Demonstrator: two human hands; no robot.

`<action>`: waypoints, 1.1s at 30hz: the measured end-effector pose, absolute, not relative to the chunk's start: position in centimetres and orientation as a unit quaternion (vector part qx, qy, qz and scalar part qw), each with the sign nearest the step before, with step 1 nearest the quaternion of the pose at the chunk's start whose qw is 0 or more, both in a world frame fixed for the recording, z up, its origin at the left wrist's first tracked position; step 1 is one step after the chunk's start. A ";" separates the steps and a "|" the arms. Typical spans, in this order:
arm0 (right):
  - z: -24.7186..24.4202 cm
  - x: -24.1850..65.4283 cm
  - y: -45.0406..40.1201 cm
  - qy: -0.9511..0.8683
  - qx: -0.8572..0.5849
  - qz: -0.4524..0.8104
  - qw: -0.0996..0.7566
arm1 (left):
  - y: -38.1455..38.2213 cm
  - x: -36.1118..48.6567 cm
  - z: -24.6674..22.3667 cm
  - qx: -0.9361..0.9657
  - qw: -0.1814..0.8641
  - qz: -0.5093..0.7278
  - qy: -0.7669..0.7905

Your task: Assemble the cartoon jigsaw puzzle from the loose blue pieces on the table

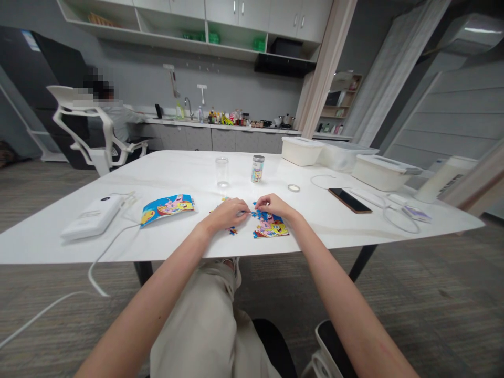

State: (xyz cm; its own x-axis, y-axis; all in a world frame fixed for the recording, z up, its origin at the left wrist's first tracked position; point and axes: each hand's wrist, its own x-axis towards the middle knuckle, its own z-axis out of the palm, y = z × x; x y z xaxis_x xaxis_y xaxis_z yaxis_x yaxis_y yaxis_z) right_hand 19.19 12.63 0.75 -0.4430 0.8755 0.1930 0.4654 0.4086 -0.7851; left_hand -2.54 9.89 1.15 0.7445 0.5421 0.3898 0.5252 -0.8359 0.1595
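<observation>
A partly assembled jigsaw puzzle (271,227) with cartoon figures lies on the white table near its front edge. My right hand (271,205) is over its upper part, fingers pinched at the upper left side; what they hold is too small to name. Just left of it, my left hand (232,212) has its fingers pressed together, and anything in them is hidden. Loose puzzle pieces (232,230) lie beside and partly under the left hand. Further left rests a curved picture sheet (168,208) with similar cartoon figures.
Behind the hands stand a clear jar (222,172) and a printed can (257,169), with a ring-shaped lid (293,188) nearby. A white device (93,216) and cables lie left; a phone (349,200) and white boxes (301,151) are right. A person (114,118) sits at the back left.
</observation>
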 end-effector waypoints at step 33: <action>0.6 19.7 12.6 -0.781 -0.536 0.167 0.274 | 10.6 -8.2 1.8 0.789 -0.136 0.154 0.579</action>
